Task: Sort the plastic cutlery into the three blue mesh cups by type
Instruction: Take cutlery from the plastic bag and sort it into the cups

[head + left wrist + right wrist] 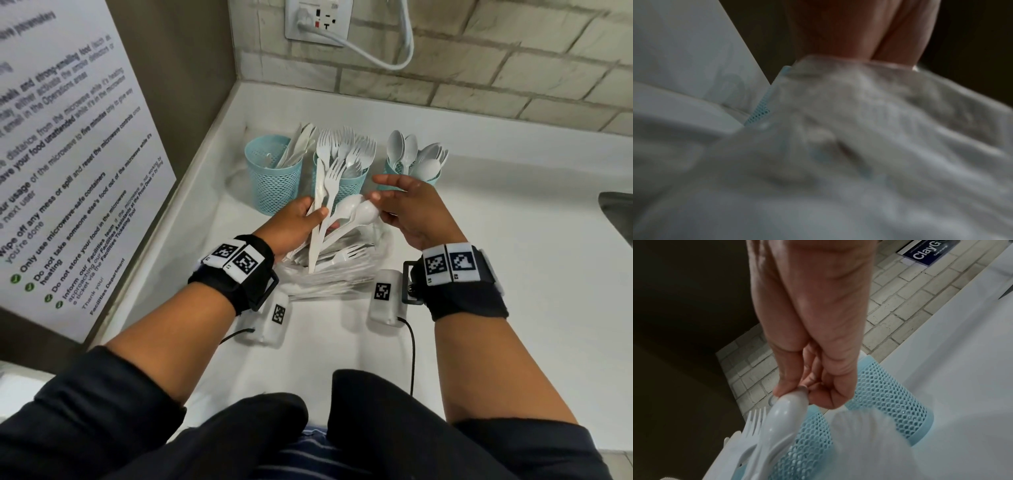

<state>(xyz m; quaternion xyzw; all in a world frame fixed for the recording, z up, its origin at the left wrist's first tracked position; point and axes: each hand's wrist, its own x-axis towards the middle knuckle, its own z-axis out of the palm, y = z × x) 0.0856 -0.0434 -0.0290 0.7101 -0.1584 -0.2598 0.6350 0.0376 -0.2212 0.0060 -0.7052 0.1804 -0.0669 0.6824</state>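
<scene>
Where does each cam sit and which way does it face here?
Head: worn on the head, looking down at the counter; both forearms, left hand and right hand show.
Left wrist: looks along the left hand; blurred white plastic, a palm above.
Right wrist: looks along the right hand pinching a spoon.
Shared: head and right wrist both show that spoon and blue mesh cups.

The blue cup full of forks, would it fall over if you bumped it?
Probably yes. The fork cup is tall, narrow mesh, likely light, and its forks stick far above the rim, making it top-heavy. The neighbouring cups either side might catch it.
</scene>
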